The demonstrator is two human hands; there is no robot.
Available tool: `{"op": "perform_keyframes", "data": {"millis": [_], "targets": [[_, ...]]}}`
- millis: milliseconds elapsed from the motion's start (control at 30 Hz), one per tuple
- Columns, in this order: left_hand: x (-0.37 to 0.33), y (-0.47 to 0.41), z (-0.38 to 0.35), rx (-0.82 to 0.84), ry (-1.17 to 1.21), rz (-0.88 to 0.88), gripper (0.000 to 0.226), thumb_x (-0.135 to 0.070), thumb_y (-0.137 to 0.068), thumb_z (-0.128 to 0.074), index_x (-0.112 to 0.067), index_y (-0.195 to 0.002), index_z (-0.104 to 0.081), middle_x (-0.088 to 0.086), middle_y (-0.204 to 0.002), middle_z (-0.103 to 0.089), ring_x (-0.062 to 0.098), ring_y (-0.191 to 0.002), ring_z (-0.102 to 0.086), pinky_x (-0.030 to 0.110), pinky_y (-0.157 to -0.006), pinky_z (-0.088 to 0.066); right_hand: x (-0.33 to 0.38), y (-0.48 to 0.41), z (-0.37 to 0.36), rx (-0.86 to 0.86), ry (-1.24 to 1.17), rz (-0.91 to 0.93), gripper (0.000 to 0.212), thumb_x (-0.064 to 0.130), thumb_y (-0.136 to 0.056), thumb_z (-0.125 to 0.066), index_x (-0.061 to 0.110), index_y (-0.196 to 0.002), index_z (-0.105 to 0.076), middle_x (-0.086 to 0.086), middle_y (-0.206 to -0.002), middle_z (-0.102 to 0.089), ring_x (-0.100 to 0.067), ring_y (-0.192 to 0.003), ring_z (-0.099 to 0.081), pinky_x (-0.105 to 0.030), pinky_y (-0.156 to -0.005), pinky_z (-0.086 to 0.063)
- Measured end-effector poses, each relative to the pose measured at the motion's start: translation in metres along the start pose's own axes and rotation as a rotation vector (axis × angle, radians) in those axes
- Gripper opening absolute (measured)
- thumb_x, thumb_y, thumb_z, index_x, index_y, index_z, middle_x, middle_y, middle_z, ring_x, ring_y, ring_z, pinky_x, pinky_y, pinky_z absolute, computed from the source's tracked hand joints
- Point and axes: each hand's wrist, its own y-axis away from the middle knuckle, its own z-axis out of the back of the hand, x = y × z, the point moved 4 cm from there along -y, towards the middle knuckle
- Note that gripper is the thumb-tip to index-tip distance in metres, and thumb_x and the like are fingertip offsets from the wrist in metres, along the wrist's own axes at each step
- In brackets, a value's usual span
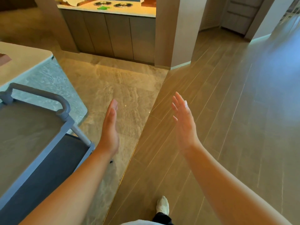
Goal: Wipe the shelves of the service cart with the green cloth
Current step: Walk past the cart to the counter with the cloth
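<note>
The grey service cart (48, 148) stands at the lower left, with a flat top shelf, a darker lower shelf and a curved handle (40, 93) at its far end. The green cloth (102, 7) lies far away on the lit counter at the top of the view. My left hand (110, 125) is stretched out flat over the floor just right of the cart, fingers straight, holding nothing. My right hand (183, 120) is held out beside it, palm facing left, fingers spread and empty.
The counter (146, 13) with cabinet doors below carries two metal bowls (112, 4). A pale table (24, 60) stands left, beyond the cart. A pillar (170, 33) rises at centre right. Marble floor meets wood floor under my hands. My shoe (162, 205) shows at the bottom.
</note>
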Motion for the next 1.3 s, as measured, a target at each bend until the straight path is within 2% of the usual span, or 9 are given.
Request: {"op": "perform_keyframes", "data": {"millis": [167, 367, 567, 800, 933, 1100, 1300], "targets": [[-0.013, -0.056, -0.029, -0.028, -0.032, -0.028, 0.122, -0.1, -0.06, -0.042, -0.027, -0.156, -0.023, -0.012, -0.161, -0.028, -0.003, -0.145, -0.027, 0.035, -0.123, -0.016, 0.009, -0.077, 0.017, 0.051, -0.019, 0.029, 0.062, 0.084, -0.077, -0.038, 0.057, -0.132, -0.044, 0.027, -0.148, -0.041, 0.001, -0.142, -0.035, -0.036, -0.119, -0.023], [-0.029, -0.117, -0.043, -0.035, -0.064, -0.093, 0.121, -0.1, -0.06, -0.042, -0.027, -0.155, -0.024, -0.011, -0.16, -0.03, -0.005, -0.143, -0.029, 0.022, -0.116, -0.022, 0.013, -0.149, 0.016, 0.058, -0.061, 0.059, 0.069, 0.077, -0.079, -0.033, 0.048, -0.142, -0.041, 0.018, -0.156, -0.039, 0.0, -0.141, -0.036, -0.039, -0.118, -0.023], [-0.014, -0.194, -0.039, -0.065, -0.073, -0.101, 0.122, -0.1, -0.063, -0.037, -0.022, -0.157, -0.021, -0.007, -0.162, -0.027, -0.001, -0.145, -0.028, 0.032, -0.122, -0.019, -0.004, -0.223, 0.002, 0.07, -0.056, 0.031, 0.07, 0.075, -0.079, -0.034, 0.047, -0.143, -0.04, 0.018, -0.156, -0.038, 0.0, -0.142, -0.035, -0.042, -0.121, -0.022], [0.01, -0.303, -0.009, -0.106, -0.008, -0.082, 0.124, -0.101, -0.061, -0.039, -0.024, -0.156, -0.022, -0.01, -0.16, -0.028, -0.002, -0.145, -0.028, 0.033, -0.123, -0.018, -0.021, -0.326, -0.039, 0.078, -0.023, 0.013, 0.066, 0.076, -0.079, -0.036, 0.049, -0.139, -0.043, 0.018, -0.155, -0.04, 0.0, -0.14, -0.038, -0.046, -0.122, -0.022], [0.011, -0.37, 0.015, -0.118, 0.021, -0.071, 0.124, -0.101, -0.061, -0.039, -0.024, -0.157, -0.022, -0.009, -0.161, -0.027, -0.002, -0.145, -0.028, 0.035, -0.123, -0.017, -0.02, -0.39, -0.071, 0.079, 0.0, 0.015, 0.072, 0.077, -0.078, -0.036, 0.044, -0.143, -0.043, 0.019, -0.153, -0.042, 0.0, -0.139, -0.04, -0.045, -0.121, -0.024], [0.006, -0.445, 0.04, -0.125, 0.051, -0.102, 0.126, -0.101, -0.06, -0.04, -0.022, -0.157, -0.021, -0.008, -0.161, -0.027, -0.002, -0.145, -0.028, 0.032, -0.123, -0.018, -0.024, -0.459, -0.11, 0.085, 0.017, 0.028, 0.059, 0.075, -0.083, -0.034, 0.051, -0.136, -0.043, 0.019, -0.153, -0.042, -0.001, -0.14, -0.04, -0.047, -0.121, -0.024], [0.012, -0.508, 0.058, -0.124, 0.047, -0.099, 0.128, -0.101, -0.059, -0.04, -0.021, -0.157, -0.02, -0.006, -0.163, -0.026, 0.001, -0.146, -0.027, 0.034, -0.123, -0.018, -0.039, -0.52, -0.141, 0.117, 0.018, 0.018, 0.063, 0.076, -0.08, -0.035, 0.051, -0.137, -0.042, 0.018, -0.155, -0.04, -0.003, -0.141, -0.038, -0.047, -0.122, -0.023]]}}
